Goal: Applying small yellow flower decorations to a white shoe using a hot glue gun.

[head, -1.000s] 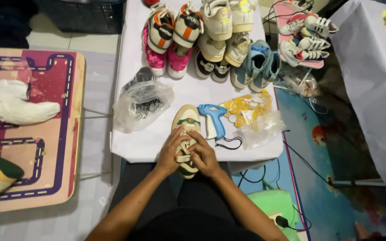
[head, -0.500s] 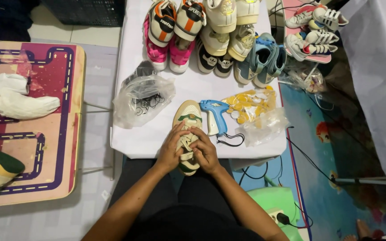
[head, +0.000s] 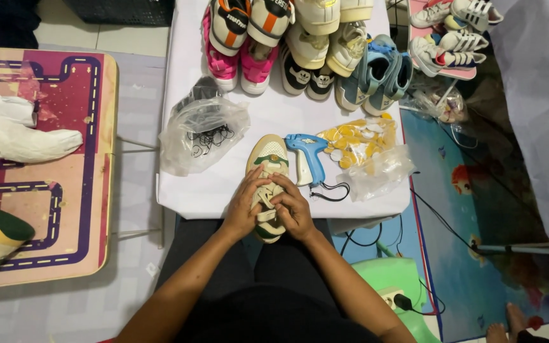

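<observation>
White cloth covers the bench (head: 185,197), where a clear plastic bag (head: 201,130) lies at left. Beside it, the left hand (head: 244,206) and right hand (head: 292,208) both grip a cream-and-green shoe (head: 268,159) at the near edge, fingers apparently pinching its laces. Right of them lies a blue tagging gun (head: 306,155), then yellow tags (head: 354,140).

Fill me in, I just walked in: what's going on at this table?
A person sits at a white table, both hands on a small cream-and-green shoe at its near edge. The left hand and right hand work at its laces. Beside it lie a blue tagging gun, a bag of yellow tags and rows of small shoes.
</observation>
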